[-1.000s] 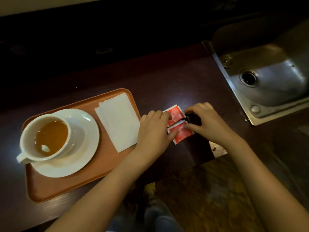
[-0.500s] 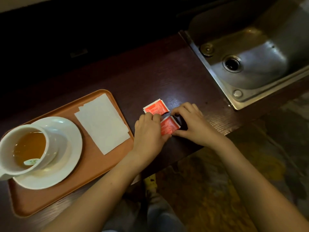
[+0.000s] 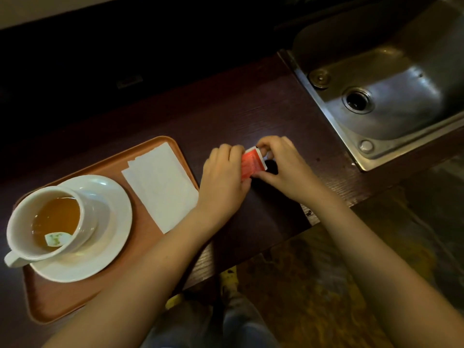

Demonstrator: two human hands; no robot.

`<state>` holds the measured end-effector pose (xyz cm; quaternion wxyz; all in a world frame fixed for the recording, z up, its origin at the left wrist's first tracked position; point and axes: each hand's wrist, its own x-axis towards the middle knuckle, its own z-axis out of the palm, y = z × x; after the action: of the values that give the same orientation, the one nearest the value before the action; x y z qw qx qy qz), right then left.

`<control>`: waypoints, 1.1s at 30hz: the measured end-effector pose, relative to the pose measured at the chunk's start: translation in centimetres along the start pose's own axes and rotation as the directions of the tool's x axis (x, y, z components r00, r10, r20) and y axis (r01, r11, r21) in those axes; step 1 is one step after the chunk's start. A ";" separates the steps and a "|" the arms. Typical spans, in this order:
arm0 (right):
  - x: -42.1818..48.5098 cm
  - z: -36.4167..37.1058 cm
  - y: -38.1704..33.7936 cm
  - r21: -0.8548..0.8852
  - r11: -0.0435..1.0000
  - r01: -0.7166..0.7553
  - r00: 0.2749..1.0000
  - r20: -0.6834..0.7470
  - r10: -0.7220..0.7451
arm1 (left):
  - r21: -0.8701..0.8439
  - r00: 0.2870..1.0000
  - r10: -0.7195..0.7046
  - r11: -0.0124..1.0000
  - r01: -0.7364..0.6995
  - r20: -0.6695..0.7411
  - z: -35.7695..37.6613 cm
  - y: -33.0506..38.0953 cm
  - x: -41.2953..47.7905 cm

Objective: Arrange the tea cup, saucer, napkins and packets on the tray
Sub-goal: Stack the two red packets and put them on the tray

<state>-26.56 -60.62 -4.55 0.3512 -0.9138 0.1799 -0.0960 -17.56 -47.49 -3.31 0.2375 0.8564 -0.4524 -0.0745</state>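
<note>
An orange tray (image 3: pixel 75 295) lies at the left of the dark wooden counter. On it a white tea cup (image 3: pixel 27 219) with amber tea and a tea-bag tag stands on a white saucer (image 3: pixel 110 222). White napkins (image 3: pixel 163 187) lie on the tray's right part. Right of the tray, red packets (image 3: pixel 252 163) are gathered into one stack between both hands. My left hand (image 3: pixel 223 179) grips the stack's left side and my right hand (image 3: pixel 283 167) pinches its right side and top corner. How many packets are in the stack is hidden.
A steel sink (image 3: pixel 391 96) with a drain is set into the counter at the right. The counter's front edge (image 3: pixel 276 244) runs just below my wrists, with patterned floor beyond. The far back is dark.
The two red packets that lay side by side on the counter are now drawn together into one stack held between both hands. The view has shifted slightly.
</note>
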 end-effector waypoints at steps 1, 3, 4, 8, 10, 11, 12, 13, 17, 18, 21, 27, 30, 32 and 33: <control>0.7 0.0 0.0 -0.024 1.000 -0.001 1.000 0.028 0.002 | 0.022 0.999 -0.017 1.000 0.016 0.029 0.0 -0.3 0.4; 1.5 -0.1 0.4 -0.086 0.996 -0.001 0.995 0.098 0.010 | 0.075 0.995 -0.038 0.997 0.031 0.093 0.2 -0.9 0.7; 1.7 -0.1 0.7 -0.109 0.994 0.003 0.992 0.124 0.011 | 0.084 0.992 -0.053 0.996 0.043 0.114 0.3 -1.0 0.7; 1.8 0.0 1.3 -0.134 0.991 0.013 0.988 0.152 0.008 | 0.083 0.990 -0.075 0.994 0.065 0.121 0.5 -1.3 0.6; 1.7 0.0 1.4 -0.138 0.990 0.023 0.986 0.166 0.000 | 0.115 0.989 -0.043 0.993 0.027 0.141 0.5 -1.3 0.7; 1.6 0.0 1.5 -0.136 0.990 0.033 0.985 0.173 -0.009 | 0.141 0.987 -0.023 0.990 0.000 0.159 0.5 -1.2 0.8; 1.6 -0.1 1.5 -0.129 0.990 0.047 0.984 0.178 -0.024 | 0.167 0.984 -0.004 0.986 -0.027 0.181 0.4 -1.2 0.9; 1.5 -0.1 1.3 -0.114 0.991 0.065 0.983 0.180 -0.044 | 0.187 0.980 0.012 0.981 -0.050 0.199 0.4 -1.1 1.0; 1.7 -0.5 0.9 -0.065 0.984 0.165 0.971 0.188 -0.150 | 0.148 0.968 0.031 0.987 -0.069 0.247 -0.3 -1.5 1.5; 1.8 -0.6 0.7 -0.066 0.982 0.176 0.968 0.194 -0.161 | 0.112 0.966 0.025 0.992 -0.056 0.256 -0.6 -1.7 1.7; 2.2 -0.7 -0.1 -0.022 0.983 0.181 0.975 0.134 -0.177 | -0.001 0.964 0.033 0.999 -0.033 0.262 -1.4 -2.1 1.8; 3.0 -0.1 -3.5 0.332 0.937 -0.109 0.983 0.174 0.053 | -0.199 0.997 -0.066 0.977 0.071 0.034 -3.8 -3.2 -0.2; 3.1 0.4 -5.6 0.359 0.929 -0.091 0.972 0.233 0.005 | -0.403 0.971 -0.238 0.887 0.226 0.020 -5.5 -4.1 -2.2; 2.9 0.5 -6.8 0.242 0.967 0.083 0.948 0.281 -0.152 | -0.574 0.926 -0.367 0.742 0.346 0.085 -6.5 -4.6 -3.6; 2.8 0.7 -7.2 0.192 0.963 0.187 0.916 0.321 -0.242 | -0.639 0.898 -0.424 0.660 0.394 0.116 -7.0 -4.8 -4.2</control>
<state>-21.88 -56.35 -0.04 0.4355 -0.9001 0.0064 0.0121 -14.08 -39.41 0.17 0.5053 0.8011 -0.1889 -0.2593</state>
